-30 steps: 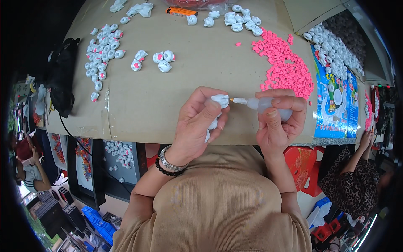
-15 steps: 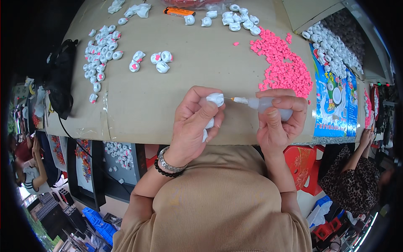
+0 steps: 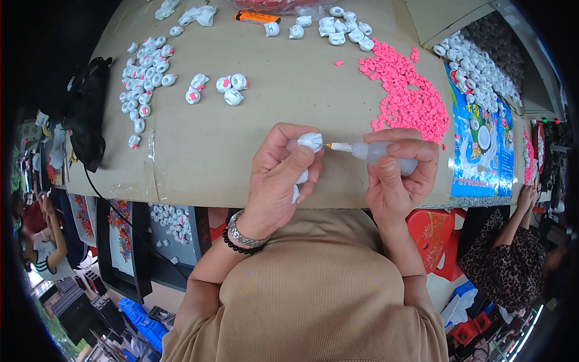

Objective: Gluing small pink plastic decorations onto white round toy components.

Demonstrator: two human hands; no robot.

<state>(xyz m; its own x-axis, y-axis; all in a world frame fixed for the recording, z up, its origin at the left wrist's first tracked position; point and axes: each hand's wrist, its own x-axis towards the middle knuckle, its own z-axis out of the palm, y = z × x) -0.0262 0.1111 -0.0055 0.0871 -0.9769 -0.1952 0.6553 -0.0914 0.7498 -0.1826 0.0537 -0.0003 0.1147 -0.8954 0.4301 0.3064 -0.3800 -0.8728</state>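
My left hand (image 3: 278,172) is closed, pinching a small white rounded piece (image 3: 311,142) between thumb and index finger. More white pieces (image 3: 302,177) show between its curled lower fingers. My right hand (image 3: 403,172) grips a translucent squeeze bottle (image 3: 379,152) lying sideways. The bottle's thin needle tip (image 3: 329,145), wrapped in white at its base, points left and reaches the side of the held piece; whether it goes inside I cannot tell. Beyond the right hand lies a heap of small pink pieces (image 3: 413,99). Several white pieces with pink parts (image 3: 232,90) sit beyond the left hand.
At the table's left lie a cluster of white pieces (image 3: 145,75) and a black bundle (image 3: 89,114) with a cable. White pieces (image 3: 341,27) and an orange packet (image 3: 257,17) are at the far side. An open box (image 3: 476,72) of white pieces stands right. Another person (image 3: 506,259) sits at right.
My right hand has moved the bottle slightly left, bringing the needle tip closer to the white piece. My left hand stays nearly still.
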